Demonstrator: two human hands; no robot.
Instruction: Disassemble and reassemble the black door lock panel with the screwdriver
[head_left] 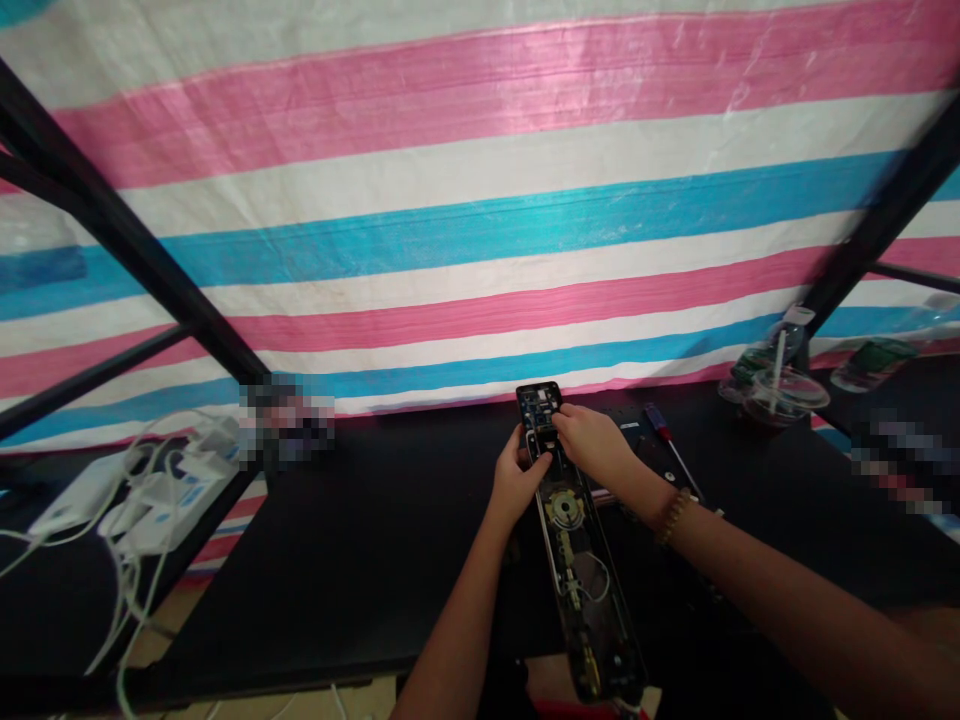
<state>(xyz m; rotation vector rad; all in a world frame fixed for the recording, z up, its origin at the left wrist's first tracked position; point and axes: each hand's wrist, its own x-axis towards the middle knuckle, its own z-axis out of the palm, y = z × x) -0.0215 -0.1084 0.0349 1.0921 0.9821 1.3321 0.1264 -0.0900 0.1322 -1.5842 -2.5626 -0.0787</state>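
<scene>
A long narrow black device panel (577, 560) lies open on the black table (360, 540), showing a brass round part, wires and a small circuit board at its far end. My left hand (516, 478) grips the panel's left edge near the far end. On the panel's upper part, just below the circuit board, rests my right hand (592, 440), its fingers bent over something small that I cannot make out. A gold bracelet sits on my right wrist.
A red-handled screwdriver (667, 440) lies beside a black plate right of my hands. Clear plastic cups (776, 385) stand at the back right. White chargers and cables (150, 490) lie at the left. Black frame bars cross a striped tarp behind.
</scene>
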